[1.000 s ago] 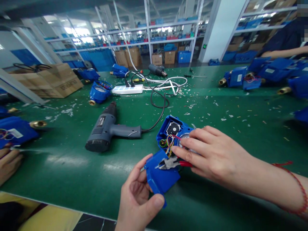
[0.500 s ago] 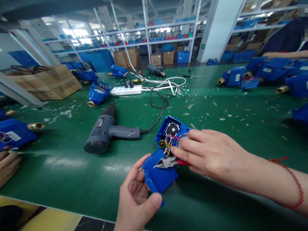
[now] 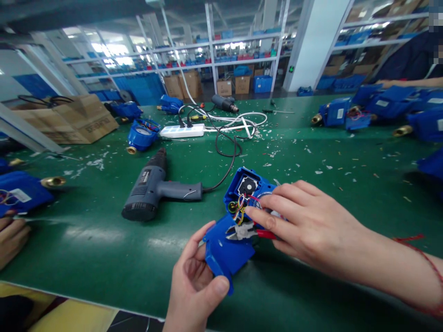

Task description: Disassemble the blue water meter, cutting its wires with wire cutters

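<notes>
Right hand (image 3: 311,226) covers most of the round dial of the opened blue plastic meter housing (image 3: 247,189) — only the black gear recess and a bundle of coloured wires (image 3: 241,208) show past the fingertips. Red-handled metal pliers (image 3: 247,232) are mostly hidden under that hand; just the grey jaws and a sliver of red handle stick out, so the hand is clenched around the pliers' handles, tips lying near the wire bundle. Whether the tips actually pinch a wire — cannot tell, too small.

Left hand (image 3: 195,286) is cut off by the bottom edge at the wrist; thumb and fingers grasp the blue plastic hinged lid (image 3: 224,251) from below, lid tilted open and just beside the housing on the green bench mat (image 3: 104,249).

Grey corded heat gun (image 3: 155,189) lies to the left, well apart. Another person's hand (image 3: 12,237) is cropped at far left beside a blue meter with brass fitting (image 3: 24,191). White power strip (image 3: 182,131) and brown cardboard box (image 3: 74,117) sit further back.
</notes>
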A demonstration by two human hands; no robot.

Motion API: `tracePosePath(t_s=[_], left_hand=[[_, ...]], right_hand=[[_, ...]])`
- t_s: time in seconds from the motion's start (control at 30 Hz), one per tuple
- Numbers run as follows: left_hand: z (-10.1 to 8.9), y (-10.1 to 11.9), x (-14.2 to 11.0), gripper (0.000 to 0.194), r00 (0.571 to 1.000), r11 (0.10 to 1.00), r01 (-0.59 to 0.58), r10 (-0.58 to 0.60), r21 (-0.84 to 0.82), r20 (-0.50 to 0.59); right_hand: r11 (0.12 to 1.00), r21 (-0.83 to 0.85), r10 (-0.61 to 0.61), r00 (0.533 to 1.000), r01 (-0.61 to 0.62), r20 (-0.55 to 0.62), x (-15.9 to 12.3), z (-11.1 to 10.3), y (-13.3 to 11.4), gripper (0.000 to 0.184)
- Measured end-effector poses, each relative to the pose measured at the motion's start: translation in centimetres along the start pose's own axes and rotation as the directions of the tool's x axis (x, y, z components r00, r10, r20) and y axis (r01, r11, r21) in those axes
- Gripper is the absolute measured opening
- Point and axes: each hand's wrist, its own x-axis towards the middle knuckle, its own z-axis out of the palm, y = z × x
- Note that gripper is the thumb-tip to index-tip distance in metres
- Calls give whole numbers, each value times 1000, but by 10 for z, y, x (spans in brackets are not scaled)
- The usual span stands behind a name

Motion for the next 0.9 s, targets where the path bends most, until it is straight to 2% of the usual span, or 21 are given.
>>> tracePosePath(t_s=[0.23, 0.4, 0.57, 0.63, 0.77, 0.9], left_hand=[[1, -1, 0, 83, 1000, 999, -28, 28, 30, 5], [3, 0, 1, 87, 1000, 1000, -20, 20, 21, -16], [-1, 0, 4, 88, 1000, 1000, -1, 1, 28, -1], [-3, 0, 5, 88, 1000, 1000, 8, -8, 26, -7], [-4, 0, 4, 84, 999, 999, 23, -22, 26, -42], [-7, -6, -2, 76, 999, 985, 25, -18, 170, -46]], right_hand=[[992, -68, -105, 994, 106, 9, 7, 3, 8, 26], [993, -26, -119, 993, 119, -6, 4, 9, 10, 23], [987, 59, -148, 989, 149, -17, -12, 10, 3, 24], [992, 97, -79, 997, 80, -17, -21, 8, -2, 24], [981, 133, 145, 989, -144, 1, -38, 4, -20, 27], [952, 152, 274, 961, -264, -45, -45, 5, -43, 28]])
